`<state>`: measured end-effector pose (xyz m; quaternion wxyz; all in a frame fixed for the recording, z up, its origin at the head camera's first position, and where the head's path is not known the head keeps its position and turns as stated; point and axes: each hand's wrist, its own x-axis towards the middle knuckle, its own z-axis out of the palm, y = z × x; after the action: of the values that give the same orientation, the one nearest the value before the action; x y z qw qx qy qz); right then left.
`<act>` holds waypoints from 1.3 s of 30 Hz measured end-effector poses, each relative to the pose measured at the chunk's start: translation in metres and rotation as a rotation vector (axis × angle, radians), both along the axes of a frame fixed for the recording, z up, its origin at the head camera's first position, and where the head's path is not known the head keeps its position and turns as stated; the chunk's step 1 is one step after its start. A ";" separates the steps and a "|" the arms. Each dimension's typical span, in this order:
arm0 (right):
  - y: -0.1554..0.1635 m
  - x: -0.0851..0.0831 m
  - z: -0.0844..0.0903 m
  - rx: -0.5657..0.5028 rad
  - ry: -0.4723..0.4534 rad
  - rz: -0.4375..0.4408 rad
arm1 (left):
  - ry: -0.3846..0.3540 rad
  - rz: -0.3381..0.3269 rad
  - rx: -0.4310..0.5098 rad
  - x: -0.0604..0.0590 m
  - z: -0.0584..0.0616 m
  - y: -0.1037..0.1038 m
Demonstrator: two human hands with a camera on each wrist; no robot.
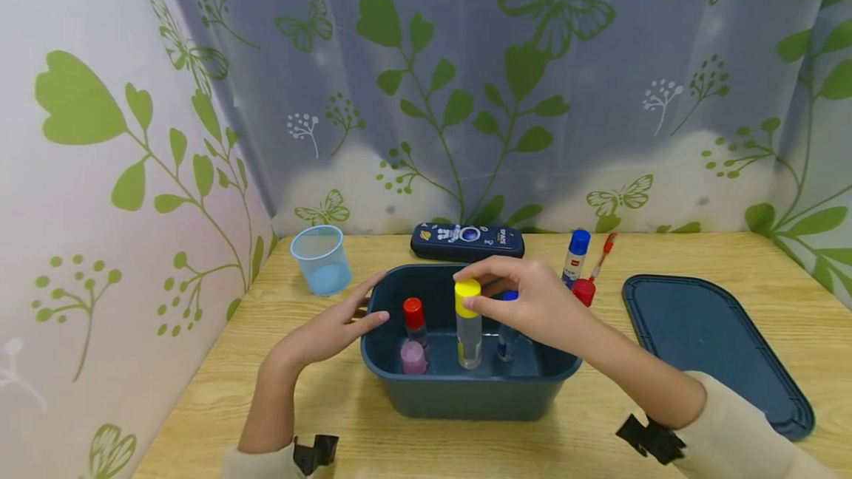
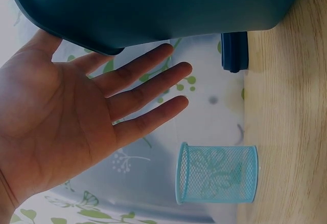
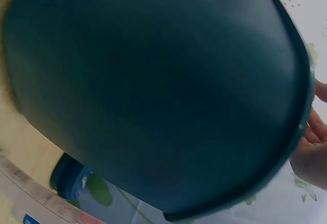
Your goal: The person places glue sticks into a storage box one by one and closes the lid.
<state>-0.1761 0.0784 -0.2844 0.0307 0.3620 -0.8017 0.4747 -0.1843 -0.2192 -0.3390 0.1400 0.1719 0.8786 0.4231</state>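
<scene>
A dark teal plastic bin [image 1: 475, 398] stands on the table. My left hand [image 1: 336, 327] rests at its left rim, thumb over the edge; in the left wrist view the other fingers extend straight and spread. Between thumb and fingers, my right hand [image 1: 532, 301] pinches the yellow cap of a clear glue bottle [image 1: 470, 335], upright in the bin's middle. To its left are a red-capped bottle [image 1: 414, 314] and a small lilac-topped item [image 1: 413, 358]. A blue-capped bottle [image 1: 506, 342] stands to its right, partly behind the right hand. The bin's wall fills most of the right wrist view.
A light blue mesh cup [image 1: 322, 265] stands at the back left. Behind the bin lies a dark pencil case [image 1: 467, 242]. A blue-capped glue stick [image 1: 575, 253], a red cap [image 1: 583, 292] and a red pen [image 1: 604, 253] are right of it. A teal lid [image 1: 712, 346] lies far right.
</scene>
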 end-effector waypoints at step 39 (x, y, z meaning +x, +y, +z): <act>-0.005 -0.009 -0.044 0.187 -0.250 0.201 | -0.007 -0.004 0.008 0.002 0.003 0.001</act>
<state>-0.1855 0.0730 -0.3280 -0.1508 0.3797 -0.7996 0.4402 -0.1825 -0.2182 -0.3361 0.1430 0.1725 0.8762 0.4267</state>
